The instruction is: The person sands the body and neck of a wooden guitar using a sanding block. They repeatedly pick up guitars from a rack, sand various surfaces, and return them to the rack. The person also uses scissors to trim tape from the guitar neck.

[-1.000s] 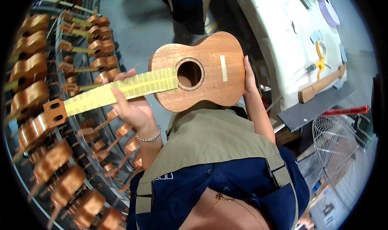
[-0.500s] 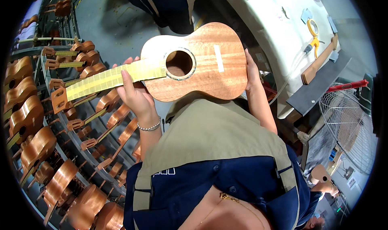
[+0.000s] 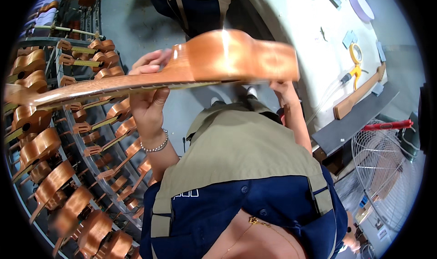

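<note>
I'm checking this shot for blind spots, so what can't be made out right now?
All in the head view:
- Ukulele sound hole: hidden by the ukulele's own body.
- Neck's far end: blurred, near the dark left rim.
- Right hand fingertips: hidden by the ukulele.
- Co-worker: upper body cut off by the top edge.

To the right of the right hand's fingers [image 3: 281, 86], a white-topped table [image 3: 298, 29] carries a roll of yellow tape [image 3: 352, 56], a yellow air gun [image 3: 355, 72] with its hose, a wooden neck [image 3: 358, 95] and a dark board [image 3: 357, 115]. Left of the left hand's fingers [image 3: 148, 69], a metal rack [image 3: 41, 41] holds rows of glossy brown ukuleles [image 3: 41, 146]. White shoes [image 3: 252, 92] stand on the grey floor [image 3: 175, 118] below, between both hands' fingers.
</note>
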The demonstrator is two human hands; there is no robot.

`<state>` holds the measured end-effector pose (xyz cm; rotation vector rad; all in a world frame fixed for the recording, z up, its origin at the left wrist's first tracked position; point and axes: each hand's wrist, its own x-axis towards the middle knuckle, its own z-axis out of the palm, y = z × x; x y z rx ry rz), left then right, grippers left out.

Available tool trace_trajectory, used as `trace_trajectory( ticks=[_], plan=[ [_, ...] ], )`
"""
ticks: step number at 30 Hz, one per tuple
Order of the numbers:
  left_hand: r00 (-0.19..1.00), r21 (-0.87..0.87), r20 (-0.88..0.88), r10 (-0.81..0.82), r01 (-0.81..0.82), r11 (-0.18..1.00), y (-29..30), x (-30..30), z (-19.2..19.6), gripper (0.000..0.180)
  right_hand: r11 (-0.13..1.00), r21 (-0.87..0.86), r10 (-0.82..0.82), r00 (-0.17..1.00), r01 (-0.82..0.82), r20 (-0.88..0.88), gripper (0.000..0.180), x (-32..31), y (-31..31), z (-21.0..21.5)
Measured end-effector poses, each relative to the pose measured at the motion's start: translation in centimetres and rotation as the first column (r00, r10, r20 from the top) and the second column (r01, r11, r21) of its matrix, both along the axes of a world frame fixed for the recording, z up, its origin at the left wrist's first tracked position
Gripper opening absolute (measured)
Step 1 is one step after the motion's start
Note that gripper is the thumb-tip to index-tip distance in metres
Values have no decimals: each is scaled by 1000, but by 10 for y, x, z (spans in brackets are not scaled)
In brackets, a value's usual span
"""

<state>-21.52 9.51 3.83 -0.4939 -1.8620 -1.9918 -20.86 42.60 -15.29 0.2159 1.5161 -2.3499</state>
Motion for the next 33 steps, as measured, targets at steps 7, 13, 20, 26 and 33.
trace_trajectory(
  ticks=[7,13,20,26,33],
  plan=[
    [968,-118,-9,-249,247,962,66,-19,38,24,974,226,16,1000,-16,0,43,13,2,-8],
    [928,-199,140,-345,368,908,122,-39,57,26,983,170,-91,993,76,82,42,37,4,-15],
    [794,-242,182,-580,608,756,177,-53,63,26,926,90,-370,929,368,16,38,64,15,-32],
    [689,-198,143,-711,723,661,203,-56,61,29,849,187,-503,864,493,5,39,85,24,-9],
    [696,-132,126,-707,718,683,210,-50,56,26,794,173,-596,802,583,38,39,103,20,-8]
  ],
)
